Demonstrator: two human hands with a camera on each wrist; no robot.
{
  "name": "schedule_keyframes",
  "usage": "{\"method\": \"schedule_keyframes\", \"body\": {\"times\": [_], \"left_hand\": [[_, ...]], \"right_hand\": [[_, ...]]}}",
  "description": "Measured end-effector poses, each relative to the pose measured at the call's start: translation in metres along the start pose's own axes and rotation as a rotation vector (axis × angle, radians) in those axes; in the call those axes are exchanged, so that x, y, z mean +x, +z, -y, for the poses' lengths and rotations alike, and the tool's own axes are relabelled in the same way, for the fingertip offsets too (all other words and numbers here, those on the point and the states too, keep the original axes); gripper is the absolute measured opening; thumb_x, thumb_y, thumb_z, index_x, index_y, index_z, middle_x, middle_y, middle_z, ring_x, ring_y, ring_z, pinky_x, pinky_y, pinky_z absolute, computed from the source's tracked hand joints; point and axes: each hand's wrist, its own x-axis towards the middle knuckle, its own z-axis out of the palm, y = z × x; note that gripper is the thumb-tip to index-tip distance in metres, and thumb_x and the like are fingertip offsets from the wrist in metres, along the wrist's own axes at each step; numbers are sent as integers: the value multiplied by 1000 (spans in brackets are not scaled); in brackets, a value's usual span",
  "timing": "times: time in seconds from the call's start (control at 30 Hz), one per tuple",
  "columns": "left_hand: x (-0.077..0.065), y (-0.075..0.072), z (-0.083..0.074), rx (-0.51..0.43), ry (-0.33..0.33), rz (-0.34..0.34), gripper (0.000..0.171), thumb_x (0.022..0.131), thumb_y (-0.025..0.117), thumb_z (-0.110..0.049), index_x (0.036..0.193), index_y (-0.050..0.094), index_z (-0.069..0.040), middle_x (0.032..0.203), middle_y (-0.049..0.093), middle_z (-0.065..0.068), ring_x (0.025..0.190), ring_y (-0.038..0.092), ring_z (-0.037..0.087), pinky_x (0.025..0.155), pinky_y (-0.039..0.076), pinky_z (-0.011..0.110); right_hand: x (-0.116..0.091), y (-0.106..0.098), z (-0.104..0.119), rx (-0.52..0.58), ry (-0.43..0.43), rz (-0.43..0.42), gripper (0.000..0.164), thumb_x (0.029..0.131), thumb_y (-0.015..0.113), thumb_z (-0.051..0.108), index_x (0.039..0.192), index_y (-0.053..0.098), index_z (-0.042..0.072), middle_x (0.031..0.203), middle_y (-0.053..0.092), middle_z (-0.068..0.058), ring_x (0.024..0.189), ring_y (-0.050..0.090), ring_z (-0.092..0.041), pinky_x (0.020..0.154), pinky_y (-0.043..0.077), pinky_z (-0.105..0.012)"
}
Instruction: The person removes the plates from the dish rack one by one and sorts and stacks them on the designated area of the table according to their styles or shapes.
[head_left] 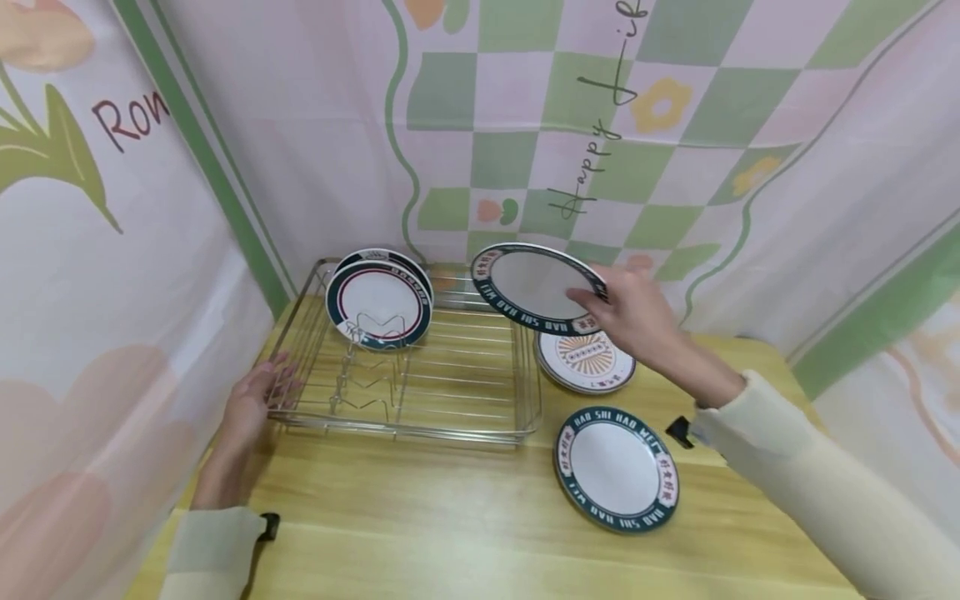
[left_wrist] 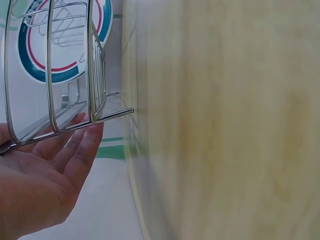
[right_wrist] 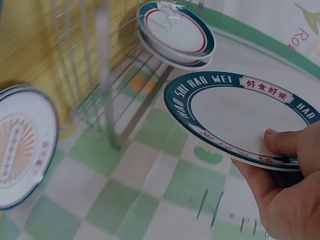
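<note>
The right hand [head_left: 636, 310] pinches a tilted, dark-rimmed plate [head_left: 528, 285] near the wire rack [head_left: 457, 434] — the left hand [head_left: 253, 398], fingers fairly straight, touches its side, thumb too hidden to judge.

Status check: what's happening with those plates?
Right hand pinching HAO SHI HAO WEI plate aloft. Left hand touching wire dish rack. Nothing visibly blocking the held plate.
</note>
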Motion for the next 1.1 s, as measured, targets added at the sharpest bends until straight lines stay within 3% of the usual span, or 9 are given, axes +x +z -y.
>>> {"method": "schedule_keyframes", "body": {"times": [0.13,0.2,0.37,0.53,0.67,0.77,0.97,1.1], "left_hand": [[0,1,3,11,-2,10,59,118,16,-32,165,23,4,164,33,32,111,63,-7,94,57,18],[0,1,3,18,-6,11,59,118,17,-32,165,23,3,165,33,30,112,63,-6,94,57,19],[-1,0,1,23,-15,-11,58,118,17,-32,165,25,1,165,35,29,110,63,-7,92,57,18],[0,0,0,15,-9,-3,59,118,17,-33,165,25,2,163,35,31,108,64,-8,92,57,18],[1,-1,0,16,-4,4,59,118,18,-33,165,24,2,164,34,31,110,64,-8,92,57,19],[1,-1,0,21,-3,-5,58,118,18,-32,165,26,2,164,35,30,110,64,-7,93,58,19],[-1,-2,0,22,-5,2,58,118,18,-31,165,25,2,164,34,30,110,64,-8,93,57,19],[0,-3,0,46,-2,17,59,118,16,-33,165,23,1,165,34,30,113,63,-5,94,57,19]], "right_hand": [[-24,-14,-17,-27,-3,-32,9,91,81,1,86,74,2,60,59,-1,54,42,-9,50,34,-21],[-36,-21,-27,-29,9,-23,6,91,81,0,91,75,1,62,61,0,50,41,-5,43,32,-19],[-64,-35,-46,-45,50,7,9,92,79,-3,99,75,0,67,67,-4,50,40,-2,42,33,-19],[-93,-51,-57,-95,174,83,3,97,75,3,97,74,1,59,58,2,47,37,-2,39,32,-23],[-112,-62,-64,-139,219,102,6,95,77,3,90,74,1,57,52,4,46,35,-2,38,32,-23],[-123,-67,-67,-157,233,113,8,92,79,1,88,73,0,63,56,3,49,39,-1,40,36,-23],[-144,-68,-69,-139,280,251,18,95,77,4,106,73,-10,63,64,6,48,49,0,42,46,-24],[-157,-62,-72,-140,291,322,13,95,78,7,98,75,-6,59,60,9,48,48,0,43,47,-24]]}}
